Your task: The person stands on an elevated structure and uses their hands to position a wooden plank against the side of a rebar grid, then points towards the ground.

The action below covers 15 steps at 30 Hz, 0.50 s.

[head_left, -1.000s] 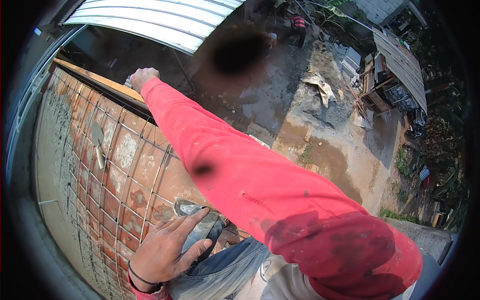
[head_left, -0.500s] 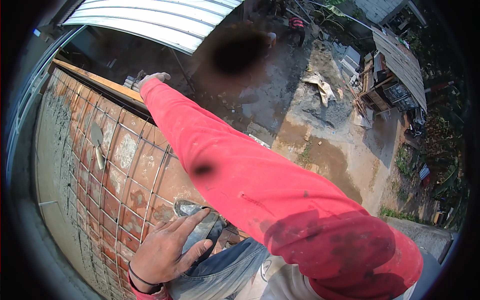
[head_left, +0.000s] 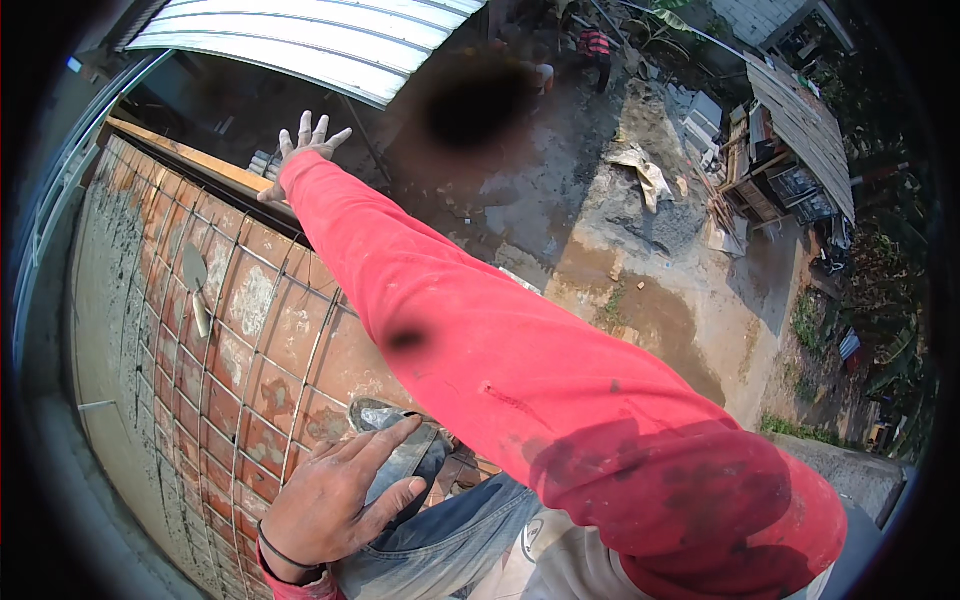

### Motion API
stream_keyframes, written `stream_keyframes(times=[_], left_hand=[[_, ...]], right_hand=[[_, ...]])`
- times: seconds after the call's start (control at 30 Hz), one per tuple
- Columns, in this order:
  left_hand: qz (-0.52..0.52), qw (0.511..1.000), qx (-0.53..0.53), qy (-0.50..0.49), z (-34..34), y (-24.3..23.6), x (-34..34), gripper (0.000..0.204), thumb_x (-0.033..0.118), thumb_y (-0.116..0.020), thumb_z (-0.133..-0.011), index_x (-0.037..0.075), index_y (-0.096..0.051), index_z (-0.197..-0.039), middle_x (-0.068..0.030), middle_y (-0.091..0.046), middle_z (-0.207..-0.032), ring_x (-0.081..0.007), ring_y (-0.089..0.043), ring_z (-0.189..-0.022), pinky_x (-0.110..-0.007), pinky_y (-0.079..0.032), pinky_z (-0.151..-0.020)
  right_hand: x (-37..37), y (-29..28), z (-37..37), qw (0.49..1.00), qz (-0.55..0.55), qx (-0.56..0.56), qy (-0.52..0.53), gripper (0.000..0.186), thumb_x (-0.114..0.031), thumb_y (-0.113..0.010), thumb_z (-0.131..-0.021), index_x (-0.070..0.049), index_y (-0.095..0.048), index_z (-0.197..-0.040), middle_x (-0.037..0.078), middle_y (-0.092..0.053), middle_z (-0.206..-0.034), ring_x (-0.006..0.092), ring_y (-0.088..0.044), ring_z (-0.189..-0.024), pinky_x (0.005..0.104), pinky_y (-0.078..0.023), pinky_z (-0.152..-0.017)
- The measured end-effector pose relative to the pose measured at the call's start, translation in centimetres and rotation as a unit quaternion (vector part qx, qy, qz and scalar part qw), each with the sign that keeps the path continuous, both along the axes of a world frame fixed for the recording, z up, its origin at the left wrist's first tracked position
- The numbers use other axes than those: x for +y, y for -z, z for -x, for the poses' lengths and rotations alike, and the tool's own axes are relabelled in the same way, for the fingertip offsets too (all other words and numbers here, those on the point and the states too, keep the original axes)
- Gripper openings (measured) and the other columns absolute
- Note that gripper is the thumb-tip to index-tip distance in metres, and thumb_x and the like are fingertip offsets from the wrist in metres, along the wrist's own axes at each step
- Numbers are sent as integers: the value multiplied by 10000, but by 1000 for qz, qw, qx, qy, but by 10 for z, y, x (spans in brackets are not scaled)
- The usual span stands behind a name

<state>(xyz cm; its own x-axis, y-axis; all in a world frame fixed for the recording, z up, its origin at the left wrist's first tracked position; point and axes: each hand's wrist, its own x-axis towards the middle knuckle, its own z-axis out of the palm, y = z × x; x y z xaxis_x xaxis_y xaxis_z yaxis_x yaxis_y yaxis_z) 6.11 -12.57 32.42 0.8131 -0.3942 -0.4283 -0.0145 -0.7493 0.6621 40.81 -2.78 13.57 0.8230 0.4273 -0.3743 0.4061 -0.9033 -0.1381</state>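
My right hand (head_left: 305,150) is stretched out at the upper left on a long red sleeve, fingers spread wide, beside a wooden plank (head_left: 160,145) and a small bundle of pale grey pieces (head_left: 264,163). My left hand (head_left: 335,490) lies low in the view over my denim-clad knee (head_left: 420,470), fingers extended and thumb apart, holding nothing visible. Left of both hands, a steel mesh (head_left: 240,400) covers a reddish, mortar-smeared surface, and a trowel (head_left: 195,268) with a pale handle lies on it. Dark blurred spots hide parts of the view.
A white corrugated roof (head_left: 300,40) juts in at the top. Below is a yard with a worker in red stripes (head_left: 596,55), another partly seen person, a sand pile (head_left: 655,225), pale blocks (head_left: 700,130) and a wooden shed (head_left: 795,140). A concrete edge (head_left: 850,470) is at lower right.
My right hand has gone from closed fingers, through half bent, to spread wide and raised. My left hand has stayed where it was.
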Motion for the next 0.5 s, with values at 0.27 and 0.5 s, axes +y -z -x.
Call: stream_keyframes(times=[0.27, 0.5], left_hand=[[7, 999, 32, -3, -2, 0, -2, 578, 353, -608, -956, 38, -459, -1417, -227, -635, -1191, -426, -621, -1066, -457, -476, -930], [-20, 999, 27, -26, 6, 4, 4, 581, 386, -586, -966, 47, -456, -1420, -229, -640, -1182, -419, -628, -1058, -450, -475, -934]], right_hand=[[-17, 5, 9, 995, -60, -84, 1, 1174, -828, -619, -668, -286, -117, -1581, 187, 57, -1632, 465, 73, -1481, 791, -86, -1043], [-18, -12, 23, 996, -76, -47, -25, 1258, -896, -594, -624, -311, -49, -1595, 169, 182, -1633, 470, 146, -1483, 801, -26, -1056]])
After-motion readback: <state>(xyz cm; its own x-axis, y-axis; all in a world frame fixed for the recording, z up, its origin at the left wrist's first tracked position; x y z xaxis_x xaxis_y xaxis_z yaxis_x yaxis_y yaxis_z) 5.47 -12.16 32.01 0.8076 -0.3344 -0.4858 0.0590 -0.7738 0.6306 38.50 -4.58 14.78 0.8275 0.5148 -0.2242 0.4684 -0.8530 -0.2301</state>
